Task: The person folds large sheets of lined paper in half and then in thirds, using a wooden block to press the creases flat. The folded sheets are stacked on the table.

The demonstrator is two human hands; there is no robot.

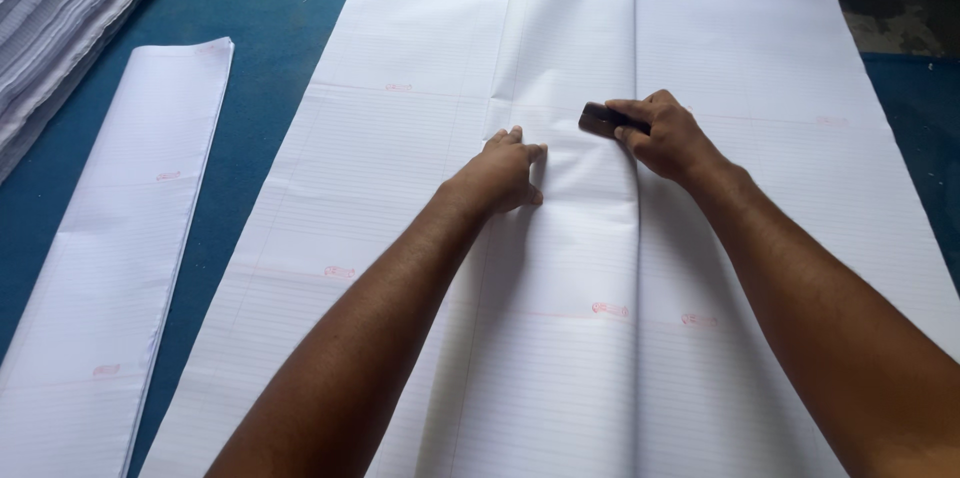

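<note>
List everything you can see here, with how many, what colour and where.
Large ruled sheet: one, white, spread flat at centre.
Folded sheet: one, white, long strip lying down the large sheet's middle.
Folded strip: one, white, left on the blue surface.
Paper stack: one pile, white, top left corner.
Blue surface: one, beneath everything.
Dark block: one, held by the right hand.
Left hand: pressing the folded sheet.
Right hand: gripping the block.

The left hand (505,175) presses flat on a folded ruled sheet (575,238) lying on larger sheets (400,168). The right hand (665,135) grips a dark block (603,119) on the fold. A folded strip (130,238) and a paper stack (60,8) lie left on the blue tabletop (270,18).
</note>
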